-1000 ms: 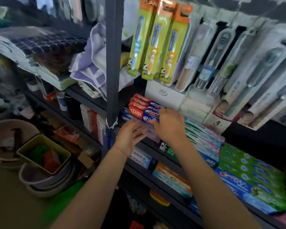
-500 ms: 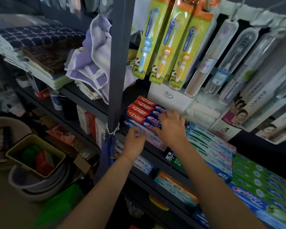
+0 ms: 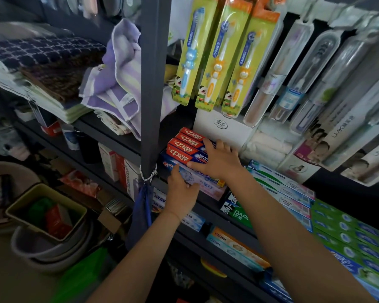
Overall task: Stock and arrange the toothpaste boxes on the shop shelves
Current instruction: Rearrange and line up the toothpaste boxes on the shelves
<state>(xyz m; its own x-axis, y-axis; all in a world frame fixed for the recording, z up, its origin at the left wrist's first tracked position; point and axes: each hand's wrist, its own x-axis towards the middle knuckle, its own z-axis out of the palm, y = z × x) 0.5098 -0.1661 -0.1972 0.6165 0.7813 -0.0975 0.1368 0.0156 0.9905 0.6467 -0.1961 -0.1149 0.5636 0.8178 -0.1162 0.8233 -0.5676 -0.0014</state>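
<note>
The person's right hand (image 3: 218,161) is lying flat, fingers spread, on top of a stack of red toothpaste boxes (image 3: 185,146) on the middle shelf (image 3: 208,206). The left hand (image 3: 181,191) is reaching up just below, its fingers curling against the near side of a pale blue and pink toothpaste box (image 3: 206,185) under that stack; I cannot tell if it is really gripping it. A dark shelf post (image 3: 154,84) is standing right beside the boxes on the left, with a white cord (image 3: 149,174) tied round it. Children's toothbrush packs (image 3: 219,57) are hanging just above the red boxes, and clear toothbrush cases (image 3: 311,71) are hanging to their right. A white box (image 3: 222,125) is sitting behind the stack. Green toothpaste boxes (image 3: 354,235) are lying far to the right. Purple towels (image 3: 118,79) are hanging over the upper shelf on the left. Stacked basins (image 3: 46,256) are sitting on the floor at the left.
</note>
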